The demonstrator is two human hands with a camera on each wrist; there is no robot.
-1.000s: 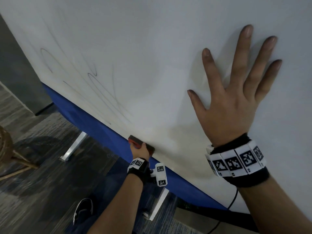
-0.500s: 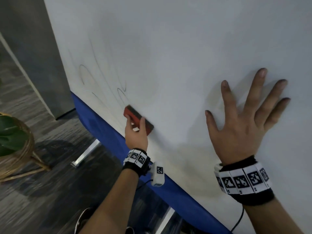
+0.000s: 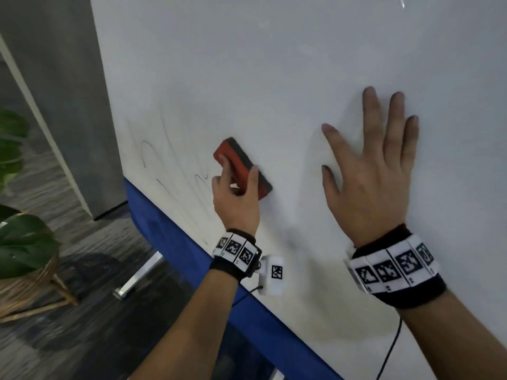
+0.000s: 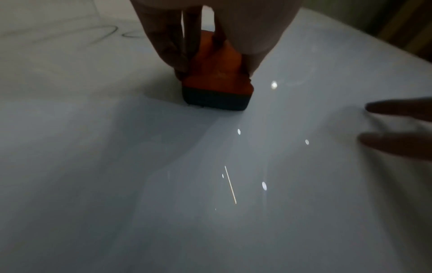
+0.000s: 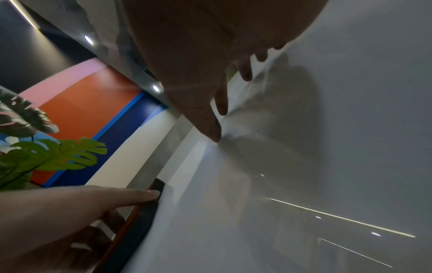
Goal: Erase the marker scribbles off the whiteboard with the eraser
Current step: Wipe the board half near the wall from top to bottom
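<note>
A white whiteboard (image 3: pixel 274 78) fills most of the head view. Faint dark scribbles (image 3: pixel 153 160) remain near its lower left corner. My left hand (image 3: pixel 236 196) grips a red eraser (image 3: pixel 233 160) with a dark felt face, pressed flat on the board just right of the scribbles. In the left wrist view the fingers pinch the eraser (image 4: pixel 215 83) from both sides, scribbles (image 4: pixel 110 31) beyond it. My right hand (image 3: pixel 375 171) lies flat on the board with fingers spread, to the right of the eraser. The right wrist view shows those fingertips (image 5: pixel 215 134) on the board and the eraser's edge (image 5: pixel 145 218).
A blue strip (image 3: pixel 175 242) runs under the board's lower edge, with metal legs (image 3: pixel 137 278) on the dark floor. A potted plant in a wicker stand (image 3: pixel 24 259) stands at the left. A grey panel (image 3: pixel 68 105) is behind the board's left edge. A black cable (image 3: pixel 389 352) hangs lower right.
My left hand has slid the eraser up from the board's bottom edge onto the board, wiping away scribbles there. The right hand stays flat on the board. The view has shifted left.
</note>
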